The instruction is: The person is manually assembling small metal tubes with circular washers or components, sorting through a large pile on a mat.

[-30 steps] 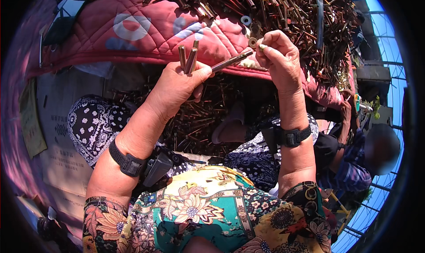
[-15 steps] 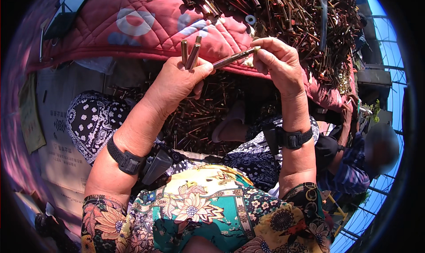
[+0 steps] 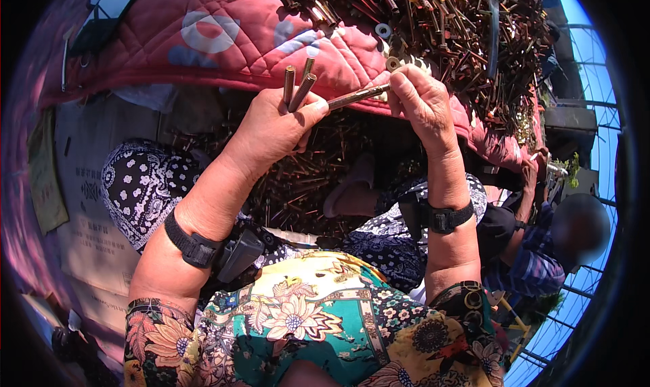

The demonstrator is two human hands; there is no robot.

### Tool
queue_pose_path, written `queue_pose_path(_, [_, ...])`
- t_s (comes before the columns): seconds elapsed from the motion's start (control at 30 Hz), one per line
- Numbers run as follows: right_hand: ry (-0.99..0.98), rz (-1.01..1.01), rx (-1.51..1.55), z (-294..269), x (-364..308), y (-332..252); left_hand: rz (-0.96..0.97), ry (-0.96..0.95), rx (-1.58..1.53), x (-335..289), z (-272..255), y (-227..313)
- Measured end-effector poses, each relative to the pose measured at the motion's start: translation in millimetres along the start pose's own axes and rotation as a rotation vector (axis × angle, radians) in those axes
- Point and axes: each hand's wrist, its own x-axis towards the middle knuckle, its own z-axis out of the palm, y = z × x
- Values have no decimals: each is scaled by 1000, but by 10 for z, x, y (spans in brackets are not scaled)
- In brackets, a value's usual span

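Observation:
Several brassy metal bolts are in my left hand point(image 3: 274, 120), which is closed round them. Two or three threaded bolt ends point(image 3: 298, 93) stick up above its thumb. One longer bolt point(image 3: 357, 97) points right from between thumb and fingers. My right hand point(image 3: 425, 106) is closed at the far end of that bolt, thumb and fingers bent together; whether a small part sits in the pinch is hidden. Just beyond the right fingertips shows a small brassy ring point(image 3: 393, 63), like a washer; I cannot tell whether it touches them.
A red quilted cloth point(image 3: 149, 49) drapes over the edge ahead. A large heap of bolts point(image 3: 447, 21) covers the far right, with a pale washer point(image 3: 383, 30) beside it. More bolts point(image 3: 305, 177) lie below my hands. Cardboard point(image 3: 95, 184) is at left. Another person point(image 3: 528, 265) sits at right.
My right hand has moved slightly down, its fingers curling closer together at the bolt's end. The small ring now shows past the fingertips. My left hand has tilted a little, still gripping the bolts.

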Motion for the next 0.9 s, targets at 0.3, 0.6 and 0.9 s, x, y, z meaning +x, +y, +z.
queue_pose_path(0.3, [74, 45, 311, 133, -136, -72, -85, -49, 28, -12, -23, -1])
queue_pose_path(0.6, [85, -17, 304, 67, -177, 113, -84, -69, 49, 6, -39, -51])
queue_pose_path(0.9, [-114, 87, 308, 31, -258, 206, -135, -98, 64, -19, -37, -35])
